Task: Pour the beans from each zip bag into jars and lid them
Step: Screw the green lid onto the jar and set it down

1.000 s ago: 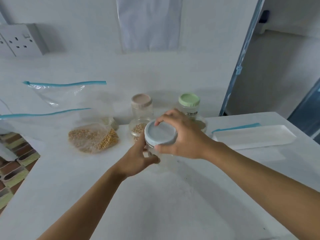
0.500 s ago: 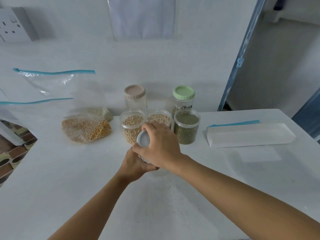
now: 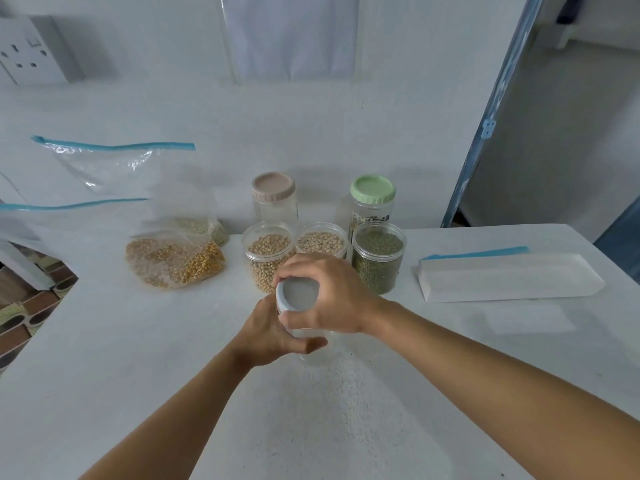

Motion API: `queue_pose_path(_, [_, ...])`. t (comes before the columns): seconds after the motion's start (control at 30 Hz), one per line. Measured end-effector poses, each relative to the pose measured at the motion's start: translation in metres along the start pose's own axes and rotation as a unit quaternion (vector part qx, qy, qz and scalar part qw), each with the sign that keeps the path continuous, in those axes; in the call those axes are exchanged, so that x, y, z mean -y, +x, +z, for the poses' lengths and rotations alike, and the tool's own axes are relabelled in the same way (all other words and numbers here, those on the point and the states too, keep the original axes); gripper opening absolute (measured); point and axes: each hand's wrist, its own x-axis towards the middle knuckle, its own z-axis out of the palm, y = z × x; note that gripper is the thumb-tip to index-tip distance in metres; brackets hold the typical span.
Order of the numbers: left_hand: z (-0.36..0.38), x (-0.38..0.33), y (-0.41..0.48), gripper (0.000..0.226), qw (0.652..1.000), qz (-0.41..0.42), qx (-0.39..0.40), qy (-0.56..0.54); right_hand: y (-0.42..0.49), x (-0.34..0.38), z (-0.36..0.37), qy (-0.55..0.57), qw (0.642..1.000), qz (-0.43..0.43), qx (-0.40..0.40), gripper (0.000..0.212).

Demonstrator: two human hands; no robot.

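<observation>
White table (image 3: 138, 358) by a white wall (image 3: 311, 133). Left hand (image 3: 270, 336) wraps the clear jar (image 3: 320, 353) near table centre, steadying it; right hand (image 3: 334, 296) curls round its grey lid (image 3: 298, 295), probably to twist it. Yellow-bean zip bag (image 3: 173, 261) lies left, likely next; three filled jars (image 3: 377, 263) behind lack lids.

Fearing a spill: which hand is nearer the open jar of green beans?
Right. The right hand, on the grey lid, is beside the green-bean jar; the left hand grips the clear jar, farther off.
</observation>
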Motion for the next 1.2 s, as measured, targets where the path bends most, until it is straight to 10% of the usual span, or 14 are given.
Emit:
queue_pose_path(0.33, [0.012, 0.000, -0.001, 0.066, 0.999, 0.009, 0.000, -0.051, 0.002, 0.026, -0.024, -0.340, 0.936, 0.033, 0.086, 0.065])
queue_pose_path(0.53, [0.011, -0.004, -0.001, 0.091, 0.996, -0.002, -0.003, -0.092, 0.015, 0.047, -0.056, -0.002, 0.983, 0.030, 0.184, 0.028])
queue_pose_path(0.7, [0.013, -0.003, -0.001, 0.077, 0.996, -0.007, 0.001, -0.084, 0.005, 0.048, -0.039, -0.344, 0.922, 0.092, 0.153, 0.069])
queue_pose_path(0.93, [0.011, 0.000, -0.001, 0.080, 0.998, 0.008, -0.005, -0.069, 0.005, 0.047, -0.054, -0.073, 0.968, 0.015, 0.240, 0.054])
queue_pose_path(1.2, [0.011, 0.000, -0.004, 0.071, 1.000, 0.005, -0.006, -0.028, -0.003, 0.039, -0.026, -0.306, 0.937, 0.054, 0.158, 0.063])
